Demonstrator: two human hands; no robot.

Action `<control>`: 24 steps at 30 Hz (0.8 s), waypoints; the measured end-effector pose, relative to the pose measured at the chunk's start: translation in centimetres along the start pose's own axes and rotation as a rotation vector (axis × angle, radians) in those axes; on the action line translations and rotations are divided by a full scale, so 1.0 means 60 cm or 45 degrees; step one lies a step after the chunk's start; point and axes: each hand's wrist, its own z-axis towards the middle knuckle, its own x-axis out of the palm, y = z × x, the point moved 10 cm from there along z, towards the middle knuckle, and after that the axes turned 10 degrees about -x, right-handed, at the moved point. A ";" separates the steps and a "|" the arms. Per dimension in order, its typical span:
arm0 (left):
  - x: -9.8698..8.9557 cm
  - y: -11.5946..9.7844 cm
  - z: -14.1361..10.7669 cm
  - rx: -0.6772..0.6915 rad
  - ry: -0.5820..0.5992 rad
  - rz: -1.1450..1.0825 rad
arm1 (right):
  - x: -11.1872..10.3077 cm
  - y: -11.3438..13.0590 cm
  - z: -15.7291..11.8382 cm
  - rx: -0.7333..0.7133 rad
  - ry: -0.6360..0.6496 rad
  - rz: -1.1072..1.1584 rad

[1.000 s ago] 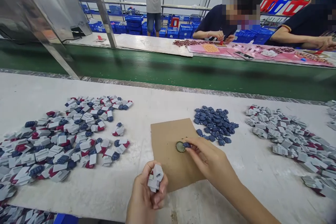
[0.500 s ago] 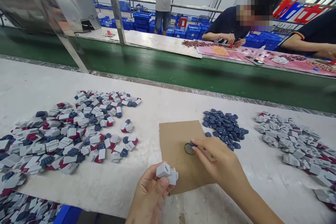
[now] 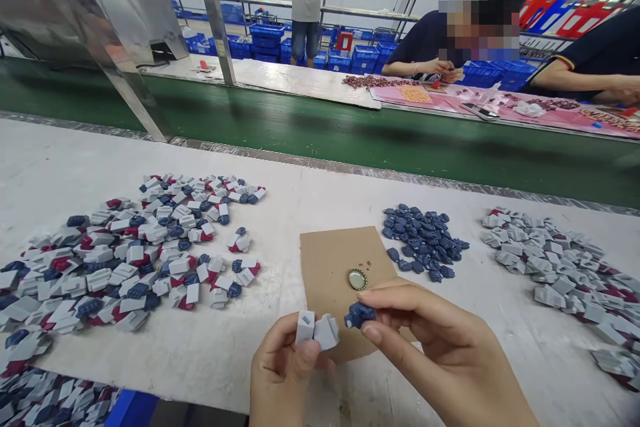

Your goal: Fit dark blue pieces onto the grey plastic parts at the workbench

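Between thumb and fingers, my left hand grips a light grey plastic part made of blocky sections, one with a small slot in its end. My right hand pinches a small dark blue plastic piece shaped like a fist, its pale tip pointing at the grey part. The two pieces are close but apart. Beyond them, a bottle cap lies hollow side up on a sheet of brown cardboard. A heap of blue fist pieces lies just past the cardboard on the right.
At left spreads a big pile of grey, blue and maroon assemblies; at right, a pile of grey and maroon parts. A green conveyor belt crosses behind the table. Across it, a person works with their hands. A metal post stands at left.
My right hand has moved from the bottle cap back toward my left hand, bringing the blue piece beside the grey part. The cap stays on the cardboard, now uncovered.
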 end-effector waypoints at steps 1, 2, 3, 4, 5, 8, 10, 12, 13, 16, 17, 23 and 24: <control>-0.003 0.007 0.000 -0.047 -0.024 0.010 | 0.000 -0.002 0.000 0.007 0.006 0.002; -0.005 0.014 0.001 -0.107 -0.044 0.003 | -0.001 -0.005 0.000 0.021 0.002 0.005; -0.006 0.021 0.001 -0.167 -0.049 -0.021 | -0.004 -0.008 0.000 0.038 -0.013 0.008; -0.003 0.026 0.000 -0.220 -0.030 -0.057 | -0.008 -0.011 -0.001 0.055 -0.036 0.008; 0.004 0.031 -0.001 -0.270 0.012 -0.096 | -0.012 -0.013 -0.002 0.065 -0.053 0.006; 0.028 0.038 -0.005 -0.400 0.188 -0.200 | -0.022 -0.017 -0.006 0.079 -0.105 -0.013; 0.035 0.045 -0.007 -0.483 0.245 -0.262 | -0.027 -0.019 -0.010 0.071 -0.115 -0.035; 0.034 0.050 -0.006 -0.519 0.237 -0.320 | -0.026 -0.021 -0.013 0.055 -0.094 -0.048; 0.032 0.052 -0.005 -0.516 0.218 -0.335 | -0.023 -0.021 -0.014 0.042 -0.072 -0.052; 0.023 0.052 -0.001 -0.441 0.130 -0.363 | -0.014 -0.023 -0.018 0.012 -0.030 -0.067; 0.020 0.053 0.000 -0.421 0.101 -0.382 | -0.012 -0.022 -0.020 -0.002 -0.028 -0.074; 0.018 0.056 -0.003 -0.423 0.049 -0.488 | -0.004 -0.012 -0.028 -0.088 -0.032 -0.105; 0.017 0.054 -0.003 -0.405 0.039 -0.477 | -0.005 -0.009 -0.028 -0.099 -0.038 -0.106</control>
